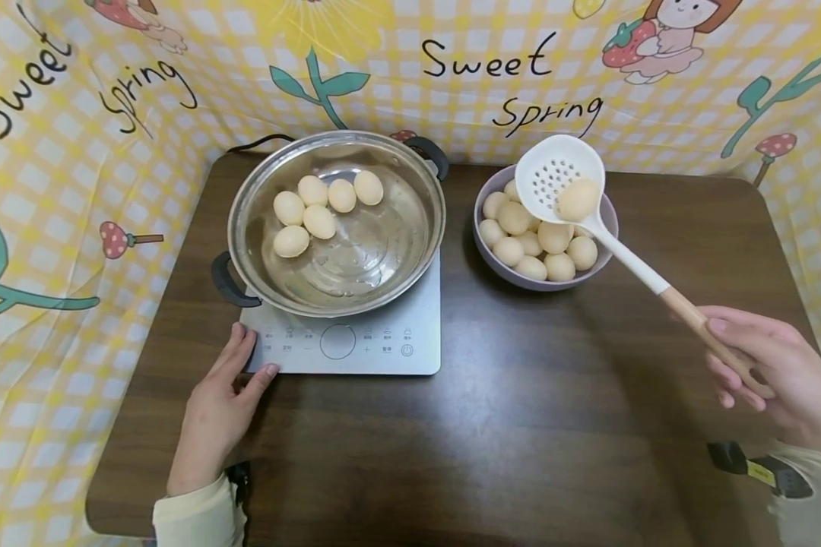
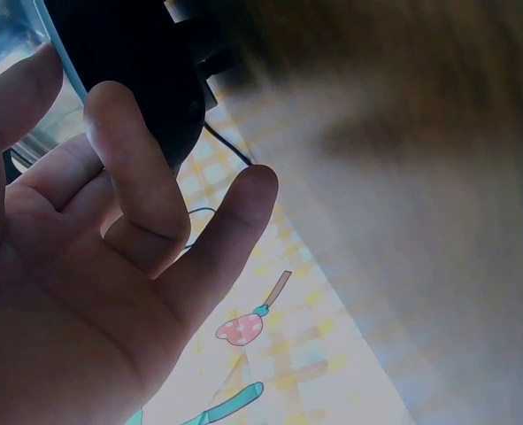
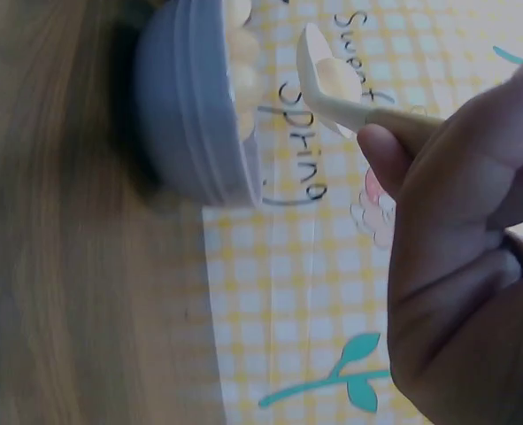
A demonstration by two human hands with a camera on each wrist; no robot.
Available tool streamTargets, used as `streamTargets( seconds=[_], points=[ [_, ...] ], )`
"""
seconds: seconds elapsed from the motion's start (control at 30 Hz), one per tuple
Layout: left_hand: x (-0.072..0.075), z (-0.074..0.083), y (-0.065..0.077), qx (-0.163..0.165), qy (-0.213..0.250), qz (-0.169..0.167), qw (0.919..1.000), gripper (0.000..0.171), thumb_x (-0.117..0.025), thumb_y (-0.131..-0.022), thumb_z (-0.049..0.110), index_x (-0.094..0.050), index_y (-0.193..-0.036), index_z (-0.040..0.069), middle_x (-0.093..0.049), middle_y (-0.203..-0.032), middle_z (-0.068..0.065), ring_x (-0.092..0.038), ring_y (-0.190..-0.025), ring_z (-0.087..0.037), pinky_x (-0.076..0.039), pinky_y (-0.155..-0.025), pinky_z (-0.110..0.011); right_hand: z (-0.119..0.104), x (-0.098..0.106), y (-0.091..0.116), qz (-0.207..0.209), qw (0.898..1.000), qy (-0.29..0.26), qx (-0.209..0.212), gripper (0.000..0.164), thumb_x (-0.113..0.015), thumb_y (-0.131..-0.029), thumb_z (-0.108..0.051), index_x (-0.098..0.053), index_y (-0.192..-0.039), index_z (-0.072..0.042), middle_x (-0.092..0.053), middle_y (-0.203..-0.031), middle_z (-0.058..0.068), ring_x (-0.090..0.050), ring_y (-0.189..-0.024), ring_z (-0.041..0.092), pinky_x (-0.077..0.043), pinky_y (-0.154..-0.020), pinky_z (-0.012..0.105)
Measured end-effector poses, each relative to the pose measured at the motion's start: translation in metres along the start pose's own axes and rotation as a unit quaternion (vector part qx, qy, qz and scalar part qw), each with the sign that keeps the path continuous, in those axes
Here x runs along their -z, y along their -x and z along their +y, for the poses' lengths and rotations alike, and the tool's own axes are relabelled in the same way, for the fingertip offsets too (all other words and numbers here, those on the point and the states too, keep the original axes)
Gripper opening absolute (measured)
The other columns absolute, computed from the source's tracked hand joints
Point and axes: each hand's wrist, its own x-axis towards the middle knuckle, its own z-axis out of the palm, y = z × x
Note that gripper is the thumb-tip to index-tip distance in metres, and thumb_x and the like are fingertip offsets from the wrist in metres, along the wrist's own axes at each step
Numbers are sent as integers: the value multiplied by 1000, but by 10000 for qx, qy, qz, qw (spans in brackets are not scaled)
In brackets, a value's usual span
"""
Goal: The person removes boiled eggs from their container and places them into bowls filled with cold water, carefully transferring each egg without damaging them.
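My right hand grips the wooden handle of a white slotted ladle. One pale egg rests in the ladle's perforated head, which is held over a purple bowl full of similar eggs. The right wrist view shows the ladle raised beyond the bowl's rim. My left hand touches the front left corner of a silver induction cooker, its fingers fairly straight. On the cooker stands a wide steel pot with several eggs grouped toward its left and back.
Black side handles stick out from the pot. A black cord runs behind it. Everything stands on a dark wooden table, bordered at the back and sides by yellow checked cloth.
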Motion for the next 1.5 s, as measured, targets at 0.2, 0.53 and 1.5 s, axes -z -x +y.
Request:
streamTargets(
  seconds=[0.2,0.53,1.5],
  points=[
    [0,-1,0,24,-1,-2,10000,69,-56,-103,45,-31,-159,14,-15,-166,1,-25,-148,-36,-35,-106,-64,9,2,5,1508,9820,1137,-9,30,-47,-108,-6,-69,-126,-14,-54,-61,4,-41,-37,18,-53,-44,30],
    [-1,-1,-1,61,-7,-8,10000,69,-57,-103,45,-31,-159,15,-14,-166,2,-24,-149,-36,-34,-107,-64,14,-1,2,2747,9360,2189,237,20,-66,-100,-10,-72,-117,-17,-56,-57,6,-50,-39,15,-52,-41,28],
    [0,-2,0,-46,58,-47,10000,69,-56,-103,45,-31,-159,14,-16,-166,1,-24,-149,-35,-33,-108,-64,-14,-70,-37,1673,9493,2639,355,30,-63,-101,-8,-65,-131,-9,-47,-52,8,-38,-34,20,-49,-40,33]
  ],
)
